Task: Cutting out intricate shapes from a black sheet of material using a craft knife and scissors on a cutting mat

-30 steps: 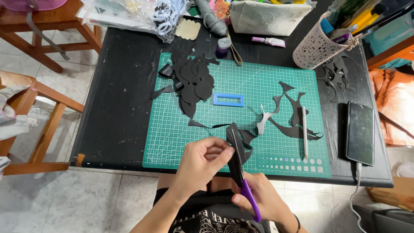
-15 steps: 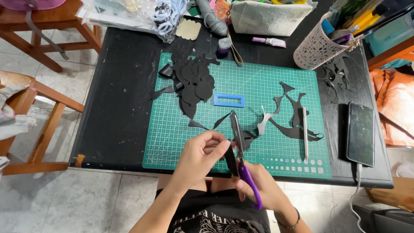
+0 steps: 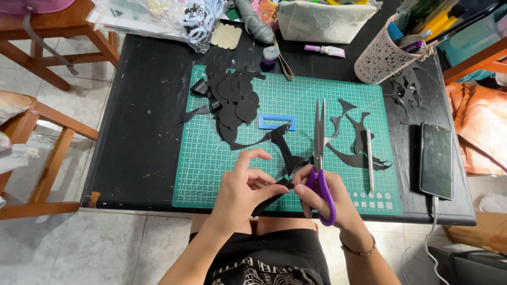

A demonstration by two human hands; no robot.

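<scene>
My right hand [image 3: 322, 198] grips purple-handled scissors [image 3: 320, 153], blades shut and pointing away from me over the green cutting mat [image 3: 211, 158]. My left hand [image 3: 245, 184] pinches a black strip of sheet material [image 3: 282, 150] at the mat's near edge, right beside the scissor handles. The strip curls up toward a blue rectangular frame template [image 3: 277, 122]. A pile of black cut-out shapes [image 3: 232, 97] lies at the mat's far left.
Black offcuts [image 3: 359, 153] and a white pen [image 3: 369, 158] lie on the mat's right. A phone [image 3: 436, 160] with a cable rests on the black table [image 3: 137, 132]. A white perforated holder [image 3: 380, 53], a pouch [image 3: 322, 21] and wooden chairs [image 3: 47, 153] surround the table.
Both hands moved forward over the mat's near edge. The scissors swung from a slanted position to pointing straight away, and the black strip came up between the hands.
</scene>
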